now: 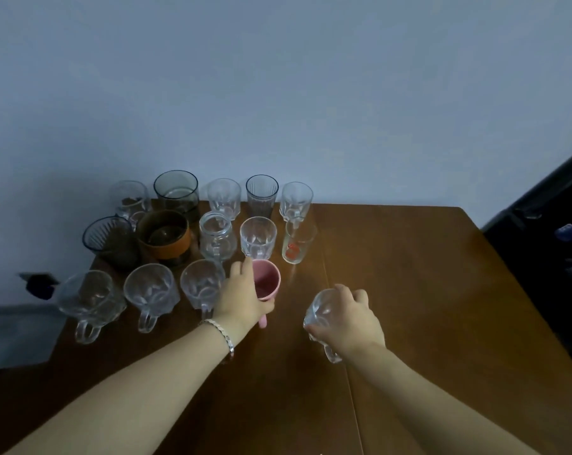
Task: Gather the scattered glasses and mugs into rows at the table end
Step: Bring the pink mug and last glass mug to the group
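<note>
Glasses and mugs stand in three rows at the far left end of the brown table (409,274). My left hand (242,298) grips a pink mug (267,282) at the right end of the nearest row, beside three clear handled mugs (150,290). My right hand (347,318) holds a clear glass mug (320,311) from above, to the right of the pink mug, its handle pointing toward me. The middle row ends with a glass bearing a red print (296,241). Clear and dark tumblers (261,193) form the back row against the wall.
A pale wall rises right behind the back row. The table's left edge runs close to the leftmost mugs. A dark shelf or counter (557,241) with small objects stands to the right of the table. A seam crosses the tabletop near my right hand.
</note>
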